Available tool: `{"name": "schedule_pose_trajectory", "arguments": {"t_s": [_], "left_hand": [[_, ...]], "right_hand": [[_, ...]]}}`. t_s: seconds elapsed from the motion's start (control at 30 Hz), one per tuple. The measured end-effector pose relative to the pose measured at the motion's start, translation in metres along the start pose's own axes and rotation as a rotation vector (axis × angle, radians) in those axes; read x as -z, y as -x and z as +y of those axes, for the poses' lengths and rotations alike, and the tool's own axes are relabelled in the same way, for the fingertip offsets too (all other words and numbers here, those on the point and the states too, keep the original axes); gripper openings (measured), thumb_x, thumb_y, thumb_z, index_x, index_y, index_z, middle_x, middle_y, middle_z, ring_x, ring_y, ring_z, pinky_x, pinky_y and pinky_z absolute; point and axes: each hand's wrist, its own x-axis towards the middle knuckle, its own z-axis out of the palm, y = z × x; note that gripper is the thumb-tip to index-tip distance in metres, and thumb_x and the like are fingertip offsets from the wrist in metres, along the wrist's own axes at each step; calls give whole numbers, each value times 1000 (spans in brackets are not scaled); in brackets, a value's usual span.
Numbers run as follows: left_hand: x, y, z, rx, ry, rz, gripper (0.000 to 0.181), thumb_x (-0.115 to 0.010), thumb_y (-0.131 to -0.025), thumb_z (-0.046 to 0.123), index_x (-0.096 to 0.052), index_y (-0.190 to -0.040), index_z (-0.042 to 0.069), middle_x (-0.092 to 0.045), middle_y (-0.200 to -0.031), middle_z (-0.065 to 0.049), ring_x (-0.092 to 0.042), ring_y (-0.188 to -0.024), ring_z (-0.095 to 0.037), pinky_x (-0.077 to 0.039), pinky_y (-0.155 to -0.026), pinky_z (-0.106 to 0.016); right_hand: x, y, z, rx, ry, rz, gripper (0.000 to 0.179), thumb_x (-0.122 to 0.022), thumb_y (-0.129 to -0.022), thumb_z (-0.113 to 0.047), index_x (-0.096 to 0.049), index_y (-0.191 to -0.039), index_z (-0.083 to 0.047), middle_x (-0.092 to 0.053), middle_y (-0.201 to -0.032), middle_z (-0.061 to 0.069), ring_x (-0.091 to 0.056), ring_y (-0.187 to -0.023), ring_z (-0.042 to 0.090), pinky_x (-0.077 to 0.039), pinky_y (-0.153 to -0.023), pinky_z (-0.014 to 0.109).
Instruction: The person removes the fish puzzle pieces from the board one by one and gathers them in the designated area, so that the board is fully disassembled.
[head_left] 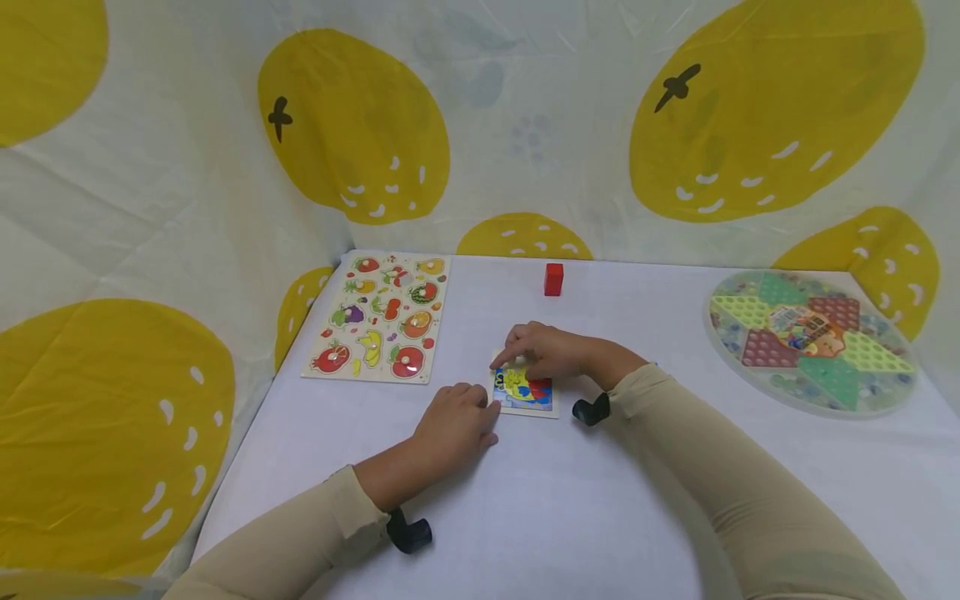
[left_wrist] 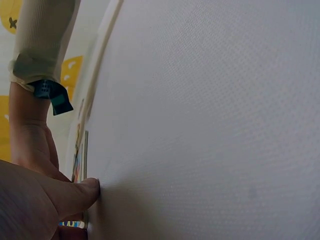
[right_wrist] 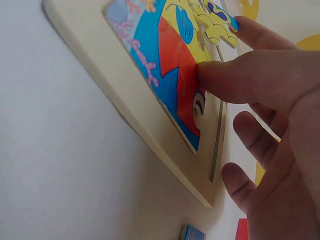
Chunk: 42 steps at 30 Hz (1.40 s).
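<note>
A small wooden jigsaw puzzle [head_left: 525, 400] with a sea picture in yellow, red and blue lies between the hands. My right hand [head_left: 551, 350] reaches over it from the far right. In the right wrist view its thumb presses the red piece [right_wrist: 170, 50], while the index fingertip touches a loose yellow-and-blue piece [right_wrist: 217, 27] tilted over bare wood. The other fingers bend loosely off the board. My left hand [head_left: 453, 425] rests on the table at the near left corner, with fingertips against the frame's side. Its thumb [left_wrist: 82, 195] lies beside the board's edge.
A fruit peg puzzle [head_left: 378, 321] lies at the back left. Behind my right hand stands a red block [head_left: 553, 280], and a small blue item [right_wrist: 192, 232] sits near the board. To the right is a round star-patterned game board [head_left: 810, 342]. Fruit-print cloth walls enclose the white table.
</note>
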Motion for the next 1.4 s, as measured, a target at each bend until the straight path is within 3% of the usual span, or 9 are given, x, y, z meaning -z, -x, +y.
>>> {"name": "schedule_pose_trajectory", "arguments": {"t_s": [0.23, 0.63, 0.97, 1.4], "left_hand": [[0, 1, -1, -1, 5, 2, 61, -81, -96, 45, -66, -149, 20, -66, -127, -3, -57, -123, -21, -50, -106, -40], [1, 1, 0, -5, -1, -4, 61, -81, -96, 45, -65, -150, 21, -66, -126, -3, -58, -122, -20, -50, -104, -39], [2, 0, -1, -12, -12, -5, 61, -81, -96, 45, -66, -150, 21, -67, -127, -3, -58, -123, -21, -50, -105, -39], [1, 0, -1, -13, -9, -8, 62, -80, -96, 46, -65, -151, 20, -66, -129, -4, -57, -126, -21, -49, -107, -40]], "right_hand": [[-2, -3, -1, -4, 5, 17, 55, -80, -94, -5, -74, -121, -52, -57, -133, -7, -46, -135, 23, -55, -100, 38], [-5, 0, 2, 27, -4, 40, 51, -76, -95, -3, -73, -120, -48, -56, -135, -7, -46, -135, 21, -52, -105, 39], [-3, 4, 3, 80, -26, 31, 40, -75, -102, -16, -74, -129, -44, -59, -130, -9, -51, -128, 17, -50, -104, 37], [-6, 4, 3, 86, -25, 15, 45, -71, -104, -17, -71, -139, -45, -60, -125, -9, -52, -124, 16, -51, -99, 37]]}}
